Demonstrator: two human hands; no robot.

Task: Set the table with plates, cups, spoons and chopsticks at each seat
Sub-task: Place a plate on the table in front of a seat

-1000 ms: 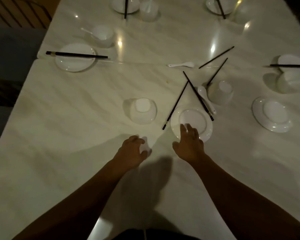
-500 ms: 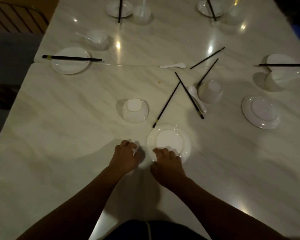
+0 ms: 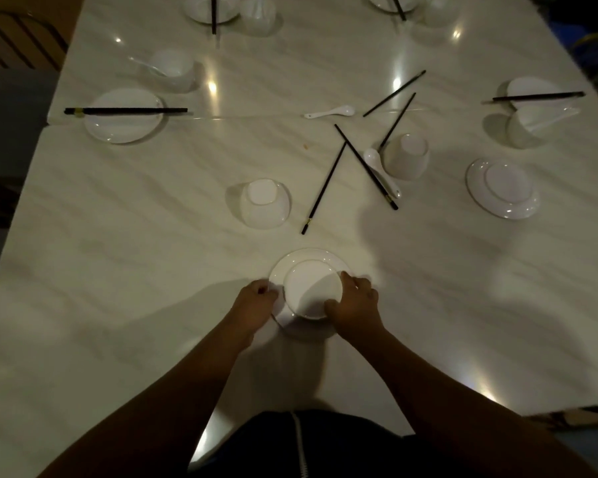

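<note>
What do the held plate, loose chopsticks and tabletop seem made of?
The plate looks like glazed white ceramic: glossy rim. The chopsticks: dark lacquered wood or plastic, unclear. The tabletop: polished marble or marble-look laminate, veined, with lamp glints.

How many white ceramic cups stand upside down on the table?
2. One white ceramic cup left of the loose black chopsticks; the other right of them, beside a white spoon. None seems hidden.

Upturned cup (image 3: 263, 203), chopsticks (image 3: 324, 188) ahead
</note>
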